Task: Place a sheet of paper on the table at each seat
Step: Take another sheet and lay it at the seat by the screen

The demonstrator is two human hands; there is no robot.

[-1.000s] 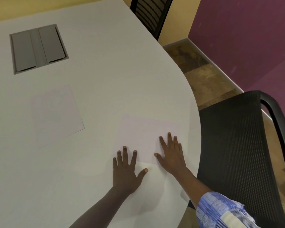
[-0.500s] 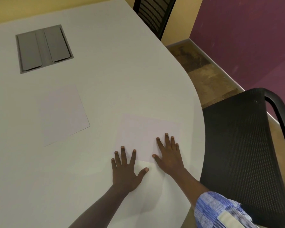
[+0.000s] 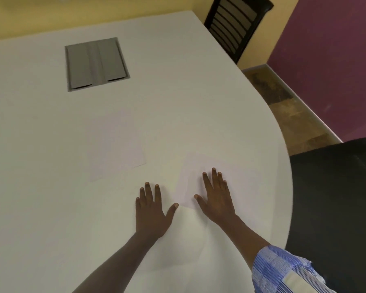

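Observation:
A white sheet of paper (image 3: 195,172) lies flat on the white table (image 3: 178,102), near its curved right edge and in front of the black mesh chair (image 3: 334,199). My right hand (image 3: 217,197) lies flat on that sheet with straight, spread fingers. My left hand (image 3: 151,210) rests flat on the bare table just left of the sheet, its thumb tip at the sheet's near left corner. A second white sheet (image 3: 116,149) lies farther left, apart from both hands.
A grey cable hatch (image 3: 96,64) is set into the table at the far left. A black slatted chair (image 3: 237,24) stands at the far edge. Brown floor (image 3: 292,111) and a purple wall lie beyond the table's right edge.
The view has shifted, so everything sits further right in frame. My left hand has slid off the sheet's near edge onto the table. My right hand stays flat on the sheet.

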